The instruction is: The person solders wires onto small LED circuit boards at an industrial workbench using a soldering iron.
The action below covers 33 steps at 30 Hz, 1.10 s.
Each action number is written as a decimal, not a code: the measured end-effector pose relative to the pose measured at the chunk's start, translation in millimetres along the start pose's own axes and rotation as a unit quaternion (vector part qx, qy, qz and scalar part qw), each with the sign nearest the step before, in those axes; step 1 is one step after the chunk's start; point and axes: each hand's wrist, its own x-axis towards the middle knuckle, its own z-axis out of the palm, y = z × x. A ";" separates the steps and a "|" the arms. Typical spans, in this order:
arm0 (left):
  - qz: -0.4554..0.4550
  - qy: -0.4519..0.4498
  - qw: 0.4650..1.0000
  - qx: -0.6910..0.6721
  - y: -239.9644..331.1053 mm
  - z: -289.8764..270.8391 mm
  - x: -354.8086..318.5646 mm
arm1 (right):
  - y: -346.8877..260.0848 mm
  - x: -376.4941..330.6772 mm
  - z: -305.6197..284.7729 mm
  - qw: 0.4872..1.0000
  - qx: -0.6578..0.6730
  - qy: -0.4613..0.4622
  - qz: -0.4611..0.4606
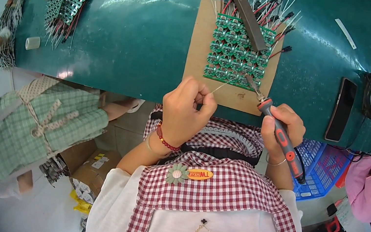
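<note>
Green, glossy bench (pixel 144 39) bears a flat brown board (pixel 200 44); on it lies the gridded circuit panel (pixel 236 55) under a dull, straight bar (pixel 242 12). Right grip (pixel 287 126) is closed round the rubbery-looking soldering iron (pixel 289 148), tip over the near rows; left grip (pixel 187 110) pinches thin wire (pixel 222 86). Brief heat and sparing wire should serve best.

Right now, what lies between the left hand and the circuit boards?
In the head view, a thin wire runs from the left hand toward the circuit boards, over the brown sheet.
</note>
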 end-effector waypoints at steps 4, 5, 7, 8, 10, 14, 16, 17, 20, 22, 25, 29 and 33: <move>-0.014 0.005 1.000 0.001 5.5 -3.0 0.5 | 8.0 -11.7 -5.3 0.998 0.045 0.043 -0.027; -0.007 0.012 1.000 -0.008 6.6 -2.7 0.2 | 9.1 -13.0 -8.8 0.998 0.045 0.043 -0.026; -0.002 0.018 1.000 -0.018 8.4 -1.4 -0.2 | 9.1 -14.2 -15.4 0.997 0.046 0.063 -0.016; 0.006 0.013 1.000 -0.024 8.9 0.4 -0.2 | 8.9 -13.9 -17.2 0.997 0.041 0.059 -0.008; 0.016 0.005 0.999 -0.033 9.3 4.0 0.8 | 11.4 -15.3 -19.1 0.998 0.035 0.054 -0.005; 0.030 -0.005 0.999 0.011 9.7 10.0 2.0 | 11.3 -14.7 -15.5 0.998 0.024 0.053 -0.001; 0.033 -0.002 0.999 0.009 9.4 13.0 2.9 | 12.3 -14.9 -13.7 0.999 0.018 0.051 -0.001; 0.032 -0.005 0.999 0.011 9.8 14.1 3.3 | 12.6 -15.2 -12.9 0.999 0.013 0.049 -0.001; 0.029 -0.010 0.999 0.017 9.6 17.0 4.5 | 11.8 -13.8 -11.3 0.998 0.008 0.054 -0.011; 0.026 -0.012 0.999 0.019 9.6 19.3 5.0 | 8.1 -10.5 -12.5 0.999 0.008 0.040 -0.010; 0.025 -0.004 1.000 0.015 10.4 22.5 5.0 | 6.6 -5.4 -16.9 1.000 0.000 0.007 -0.025; 0.010 0.000 1.000 0.028 16.3 17.9 5.4 | 8.4 -3.0 -19.9 0.999 0.016 0.033 -0.038; 0.000 -0.001 0.999 0.034 17.3 13.8 4.8 | 9.5 -5.5 -26.1 0.998 0.039 0.055 -0.019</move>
